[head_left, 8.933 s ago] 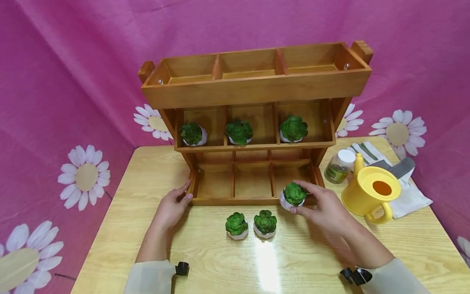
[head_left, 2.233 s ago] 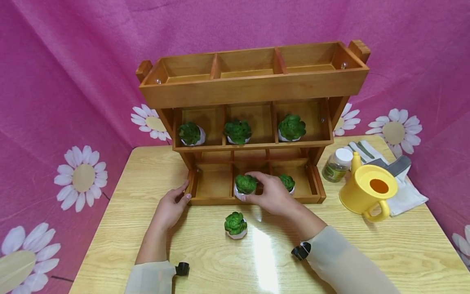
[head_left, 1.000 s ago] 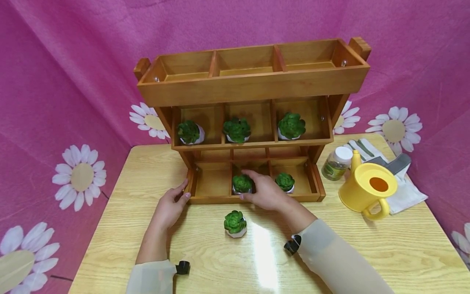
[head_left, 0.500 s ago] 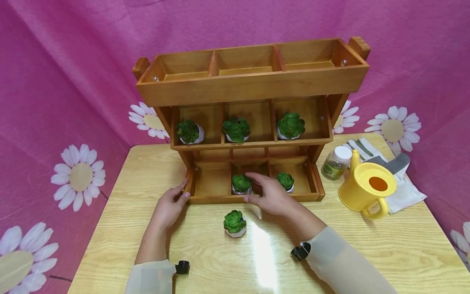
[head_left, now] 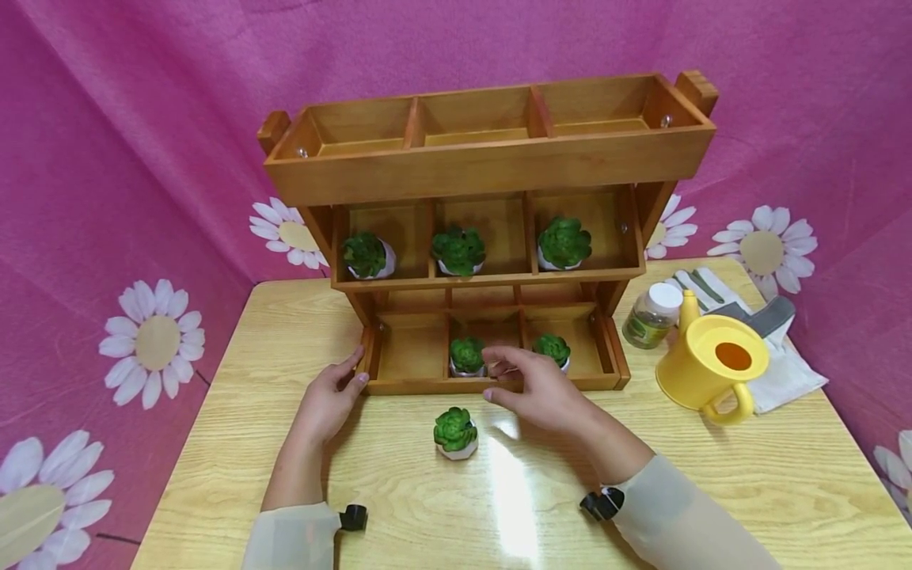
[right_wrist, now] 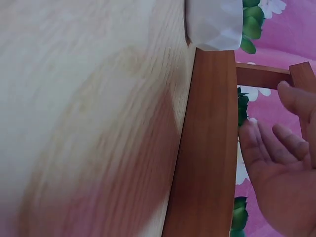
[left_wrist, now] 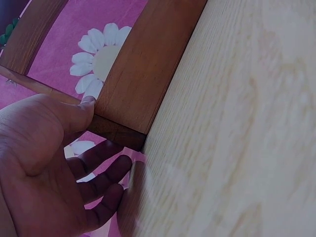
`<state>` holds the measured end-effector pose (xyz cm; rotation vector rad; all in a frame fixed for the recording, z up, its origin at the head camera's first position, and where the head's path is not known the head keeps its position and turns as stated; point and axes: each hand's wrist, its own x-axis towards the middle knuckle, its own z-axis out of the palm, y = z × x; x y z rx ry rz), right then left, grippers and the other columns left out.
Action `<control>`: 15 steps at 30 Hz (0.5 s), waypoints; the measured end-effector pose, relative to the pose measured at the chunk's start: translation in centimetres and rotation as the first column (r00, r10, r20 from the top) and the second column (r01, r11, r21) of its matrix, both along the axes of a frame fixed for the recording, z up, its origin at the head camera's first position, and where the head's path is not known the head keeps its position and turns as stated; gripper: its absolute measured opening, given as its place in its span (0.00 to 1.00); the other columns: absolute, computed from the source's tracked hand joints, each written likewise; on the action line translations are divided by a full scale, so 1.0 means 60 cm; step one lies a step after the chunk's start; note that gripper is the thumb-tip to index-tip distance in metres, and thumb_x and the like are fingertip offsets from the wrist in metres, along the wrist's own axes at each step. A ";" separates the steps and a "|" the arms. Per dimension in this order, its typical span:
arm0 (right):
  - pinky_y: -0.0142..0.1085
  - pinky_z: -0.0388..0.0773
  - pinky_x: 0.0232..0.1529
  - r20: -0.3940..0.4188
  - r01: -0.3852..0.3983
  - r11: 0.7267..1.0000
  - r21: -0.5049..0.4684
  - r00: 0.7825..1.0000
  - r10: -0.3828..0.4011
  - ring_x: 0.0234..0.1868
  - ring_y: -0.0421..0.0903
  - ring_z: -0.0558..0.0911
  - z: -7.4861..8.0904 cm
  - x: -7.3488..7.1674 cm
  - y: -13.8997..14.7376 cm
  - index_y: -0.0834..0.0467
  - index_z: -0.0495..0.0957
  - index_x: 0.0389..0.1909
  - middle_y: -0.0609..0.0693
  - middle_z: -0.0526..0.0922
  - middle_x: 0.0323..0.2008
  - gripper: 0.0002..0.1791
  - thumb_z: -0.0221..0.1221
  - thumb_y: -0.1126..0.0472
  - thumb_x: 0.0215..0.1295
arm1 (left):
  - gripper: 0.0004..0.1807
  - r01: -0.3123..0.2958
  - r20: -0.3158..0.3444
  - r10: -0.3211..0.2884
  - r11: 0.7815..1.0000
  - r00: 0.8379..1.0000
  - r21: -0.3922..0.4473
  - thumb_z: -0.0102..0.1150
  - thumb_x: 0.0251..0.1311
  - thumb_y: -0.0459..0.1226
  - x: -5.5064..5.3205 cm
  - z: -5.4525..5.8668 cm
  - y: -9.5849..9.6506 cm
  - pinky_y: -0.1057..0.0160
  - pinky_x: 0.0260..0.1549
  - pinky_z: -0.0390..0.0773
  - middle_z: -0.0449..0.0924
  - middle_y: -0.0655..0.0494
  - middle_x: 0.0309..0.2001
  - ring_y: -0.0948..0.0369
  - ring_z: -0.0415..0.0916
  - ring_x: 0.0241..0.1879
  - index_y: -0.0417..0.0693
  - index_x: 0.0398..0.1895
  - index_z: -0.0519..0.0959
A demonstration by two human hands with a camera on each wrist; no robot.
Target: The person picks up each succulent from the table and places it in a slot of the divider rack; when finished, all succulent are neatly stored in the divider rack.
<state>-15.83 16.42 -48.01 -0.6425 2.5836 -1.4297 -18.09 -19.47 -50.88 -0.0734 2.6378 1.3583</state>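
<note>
A three-tier wooden plant shelf (head_left: 492, 178) stands on the table. My left hand (head_left: 329, 405) holds its lower left corner, the thumb on the front edge and the fingers along the end, as the left wrist view shows. My right hand (head_left: 545, 388), fingers parted and holding nothing, is just right of a small potted succulent (head_left: 466, 356) in the bottom tier's middle compartment. Partly behind that hand, a second potted succulent (head_left: 552, 348) sits in the bottom right compartment. A third potted succulent (head_left: 456, 432) stands on the table in front of the shelf.
The middle tier bears a potted succulent (head_left: 459, 251) in its middle compartment, with one more on either side. A yellow watering can (head_left: 705, 364), a white-lidded jar (head_left: 651, 318) and a white-and-grey cloth (head_left: 787, 380) are to the right. A pink curtain (head_left: 456, 39) hangs behind.
My right hand has set one succulent in the bottom right compartment and another in the bottom middle one. It has since let go and drawn back rightward. My left hand stays at the corner.
</note>
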 end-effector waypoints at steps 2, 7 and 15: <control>0.43 0.81 0.56 0.003 -0.033 0.999 -0.015 0.999 0.033 0.53 0.52 0.85 0.000 0.004 0.000 0.62 0.76 0.67 0.56 0.85 0.53 0.28 0.70 0.61 0.67 | 0.30 0.001 0.005 -0.001 1.000 1.000 -0.003 0.55 0.78 0.44 0.000 0.001 0.000 0.41 0.70 0.63 0.73 0.40 0.66 0.45 0.67 0.70 0.62 0.80 0.64; 0.40 0.82 0.55 -0.018 -0.114 0.993 -0.027 0.993 0.113 0.51 0.51 0.85 -0.003 0.011 -0.001 0.64 0.77 0.64 0.57 0.85 0.54 0.26 0.70 0.62 0.67 | 0.30 0.001 0.009 -0.001 1.000 1.000 -0.006 0.55 0.78 0.45 0.000 0.002 0.001 0.42 0.71 0.62 0.71 0.40 0.69 0.44 0.65 0.72 0.63 0.80 0.63; 0.45 0.80 0.59 -0.006 -0.219 0.976 0.005 0.976 0.219 0.55 0.52 0.84 -0.009 0.019 -0.006 0.62 0.76 0.66 0.57 0.84 0.58 0.28 0.68 0.55 0.71 | 0.30 0.004 0.010 -0.004 1.000 1.000 -0.016 0.54 0.78 0.45 0.002 0.002 0.002 0.41 0.71 0.62 0.71 0.39 0.68 0.44 0.66 0.71 0.62 0.80 0.63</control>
